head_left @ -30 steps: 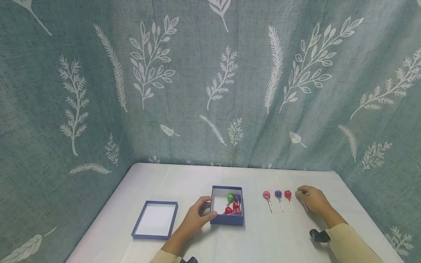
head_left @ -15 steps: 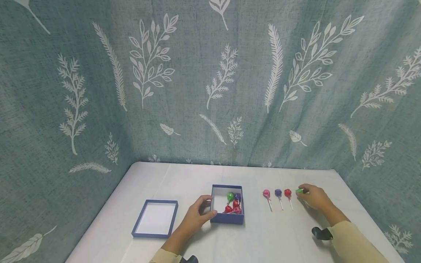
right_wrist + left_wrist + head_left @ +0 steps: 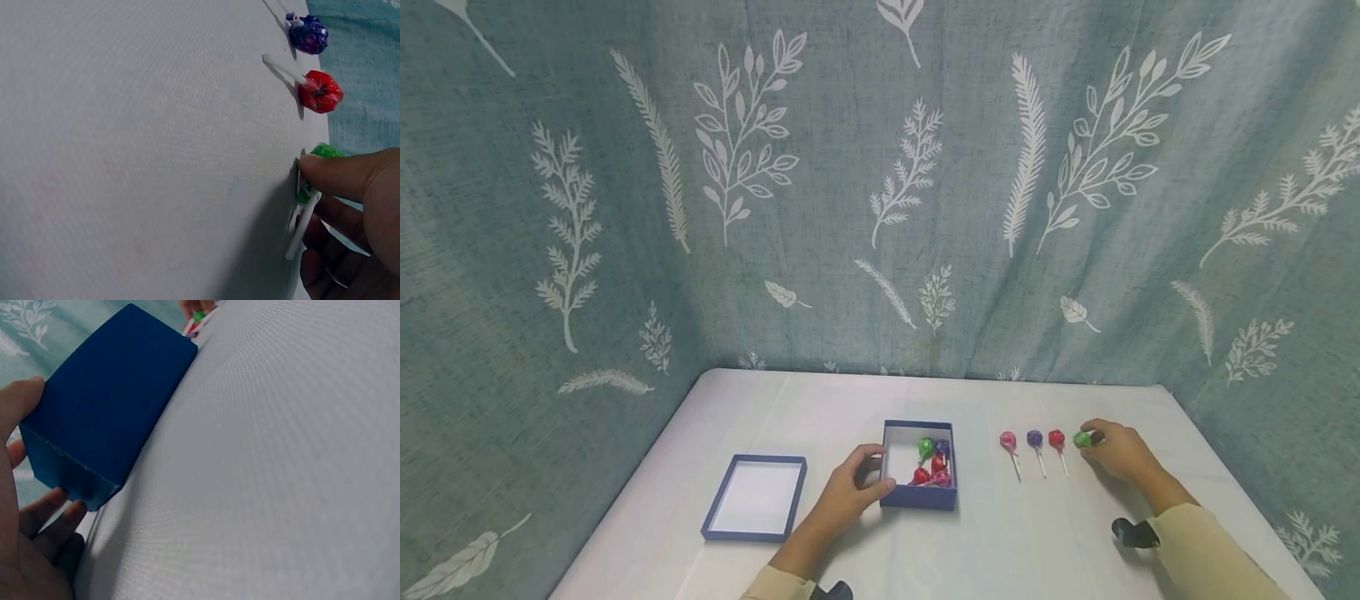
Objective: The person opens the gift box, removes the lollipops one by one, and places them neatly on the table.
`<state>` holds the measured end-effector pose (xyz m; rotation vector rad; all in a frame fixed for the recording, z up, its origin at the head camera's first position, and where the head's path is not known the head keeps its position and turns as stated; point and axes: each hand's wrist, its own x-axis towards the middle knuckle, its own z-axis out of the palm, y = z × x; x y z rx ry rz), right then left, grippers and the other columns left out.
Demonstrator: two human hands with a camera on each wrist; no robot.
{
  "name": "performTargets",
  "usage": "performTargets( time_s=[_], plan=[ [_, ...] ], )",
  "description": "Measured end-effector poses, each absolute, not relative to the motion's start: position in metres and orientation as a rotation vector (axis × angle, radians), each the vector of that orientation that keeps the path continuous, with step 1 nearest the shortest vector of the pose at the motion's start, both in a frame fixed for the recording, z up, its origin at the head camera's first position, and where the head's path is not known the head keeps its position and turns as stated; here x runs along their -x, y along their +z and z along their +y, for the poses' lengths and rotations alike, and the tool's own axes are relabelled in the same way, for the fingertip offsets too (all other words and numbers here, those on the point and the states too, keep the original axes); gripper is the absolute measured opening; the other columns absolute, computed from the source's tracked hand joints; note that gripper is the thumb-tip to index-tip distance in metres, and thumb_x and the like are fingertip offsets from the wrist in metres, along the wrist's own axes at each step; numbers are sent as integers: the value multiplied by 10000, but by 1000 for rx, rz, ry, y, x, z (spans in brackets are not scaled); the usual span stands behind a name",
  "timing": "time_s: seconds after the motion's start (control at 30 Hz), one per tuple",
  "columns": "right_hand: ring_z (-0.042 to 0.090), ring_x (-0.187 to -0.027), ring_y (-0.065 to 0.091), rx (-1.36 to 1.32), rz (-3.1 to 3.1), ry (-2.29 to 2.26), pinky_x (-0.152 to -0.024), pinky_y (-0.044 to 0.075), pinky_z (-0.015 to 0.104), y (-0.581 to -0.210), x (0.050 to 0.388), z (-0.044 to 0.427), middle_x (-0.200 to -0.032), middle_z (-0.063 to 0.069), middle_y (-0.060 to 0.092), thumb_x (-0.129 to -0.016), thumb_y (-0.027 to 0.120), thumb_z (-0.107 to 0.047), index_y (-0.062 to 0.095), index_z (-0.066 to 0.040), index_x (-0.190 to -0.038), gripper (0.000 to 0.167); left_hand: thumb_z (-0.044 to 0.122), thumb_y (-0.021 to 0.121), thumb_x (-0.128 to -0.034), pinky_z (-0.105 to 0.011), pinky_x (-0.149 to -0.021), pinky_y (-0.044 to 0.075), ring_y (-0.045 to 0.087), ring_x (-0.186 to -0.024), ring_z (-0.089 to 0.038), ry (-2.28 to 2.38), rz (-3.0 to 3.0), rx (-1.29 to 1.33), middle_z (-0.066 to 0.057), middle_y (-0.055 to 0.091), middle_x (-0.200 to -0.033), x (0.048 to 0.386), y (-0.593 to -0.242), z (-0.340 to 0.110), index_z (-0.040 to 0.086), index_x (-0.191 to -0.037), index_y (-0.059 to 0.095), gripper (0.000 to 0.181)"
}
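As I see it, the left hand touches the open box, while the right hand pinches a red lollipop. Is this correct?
Not quite: the right hand pinches a green lollipop, as the head view shows. The nearest red one lies on the table. The left hand does touch the open box.

On the white table (image 3: 985,542): box (image 3: 917,497), lid (image 3: 756,497), 3 lollipops (image 3: 1035,439).

A grey-teal curtain (image 3: 842,167) hung along the far, left and right sides, printed with white fronds (image 3: 1031,125) and, at the near left, a broad white leaf (image 3: 454,567). Before it stood a white-covered table (image 3: 1000,542), its far left corner rounded.
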<state>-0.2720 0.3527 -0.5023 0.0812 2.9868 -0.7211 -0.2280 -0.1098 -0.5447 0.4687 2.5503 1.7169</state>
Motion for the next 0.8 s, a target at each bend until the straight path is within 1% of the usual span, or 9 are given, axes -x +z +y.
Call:
performTargets(
  time_s=[0.23, 0.5, 0.7, 0.8],
  plan=[
    [429, -980, 584, -113, 2965, -720, -784, 509, 550, -501, 273, 352, -1076, 255, 613, -882, 695, -188, 564, 60, -1229, 446, 325, 726, -879, -575, -1096, 283, 470, -1297, -333, 1725, 2546, -471, -94, 548, -1367, 229, -545, -110, 168, -1331, 527, 517],
    [437, -982, 577, -77, 2958, -675, -786, 495, 565, -485, 270, 350, -1095, 262, 607, -910, 666, -251, 550, 73, -1242, 478, 324, 728, -878, -568, -1095, 292, 476, -1294, -322, 1711, 2554, -464, -73, 558, -1357, 227, -545, -110, 178, -1324, 534, 508],
    [435, -975, 587, 65, 3038, -619, -799, 488, 584, -470, 270, 342, -1072, 251, 626, -912, 659, -236, 589, 64, -1205, 426, 319, 724, -880, -571, -1096, 289, 476, -1294, -318, 1705, 2564, -455, -73, 549, -1369, 225, -545, -110, 163, -1331, 529, 515],
    [397, -938, 609, 155, 3076, -611, -773, 504, 557, -464, 271, 334, -1038, 218, 647, -904, 672, -217, 612, 54, -1186, 396, 325, 724, -880, -559, -1100, 289, 478, -1295, -306, 1705, 2565, -457, -66, 540, -1382, 226, -547, -110, 178, -1332, 530, 514]
  ],
)
